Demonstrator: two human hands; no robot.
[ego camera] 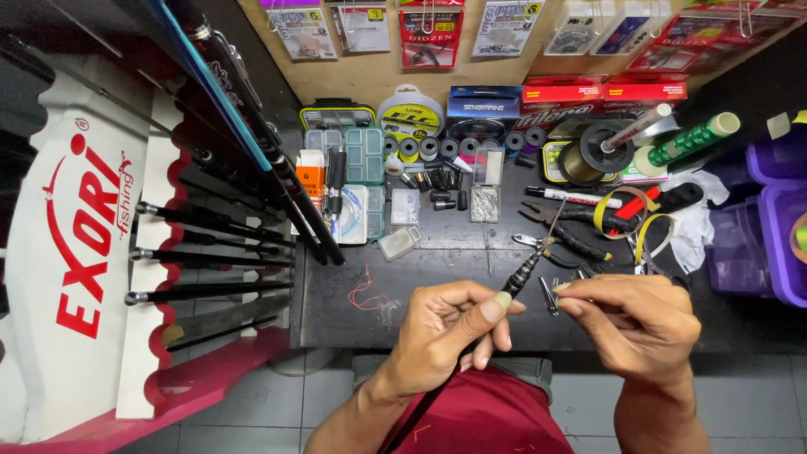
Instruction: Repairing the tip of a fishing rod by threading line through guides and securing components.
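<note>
Left hand point(445, 332) closed around a thin black fishing rod point(523, 274), thumb and fingers pinching the shaft just below its tip; the rod runs down from the grip across the person's lap and rises up and to the right, tip held above the front part of the black worktop point(336, 311). Right hand point(635, 324) just to the right of the rod tip, fingers drawn together, thumb and forefinger pinched at something very small; what it is cannot be told. A fine thread or wire seems to run up from the rod tip toward the tools behind. Just beyond the hands: black-handled pliers point(567, 244), a small metal clip point(548, 294), scissors with red handles point(635, 210), a white marker pen point(576, 197), and rolls of yellow tape point(618, 210). A scrap of red thread point(366, 296) lies on the worktop left of the left hand. Further back: clear plastic tackle boxes point(357, 155), a row of small spools point(454, 148), a large spool of brownish line point(580, 160), a green patterned tube point(693, 139), boxes of line against the wall. Packets of hooks hang on the board point(370, 76) above. Left side: several dark fishing rods leaning in a white and red rack point(101, 252). Right edge: purple plastic bins point(777, 227). Red garment point(487, 416) on the person's lap, grey tiled floor below.
</note>
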